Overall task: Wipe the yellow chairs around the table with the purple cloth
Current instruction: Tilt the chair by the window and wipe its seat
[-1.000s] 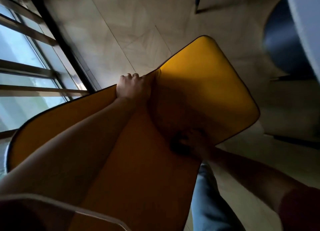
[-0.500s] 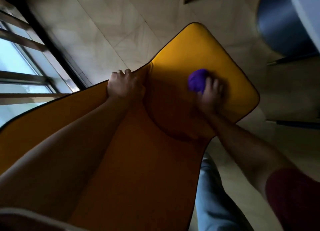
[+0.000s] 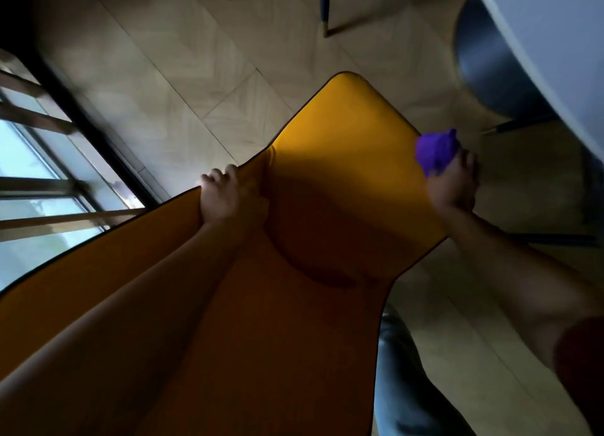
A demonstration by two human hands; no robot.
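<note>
Head view: right hand (image 3: 452,187) bunching purple cloth (image 3: 436,156) at yellow chair (image 3: 353,174) seat's right edge, left hand (image 3: 232,200) clutching its left rim.

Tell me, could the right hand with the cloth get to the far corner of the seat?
Probably yes. The right hand holds the purple cloth at the seat edge, with nothing lying between.

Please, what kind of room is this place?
Probably a dining area: a yellow chair stands on tiled floor beside a pale round table, with a large window at one side.
</note>
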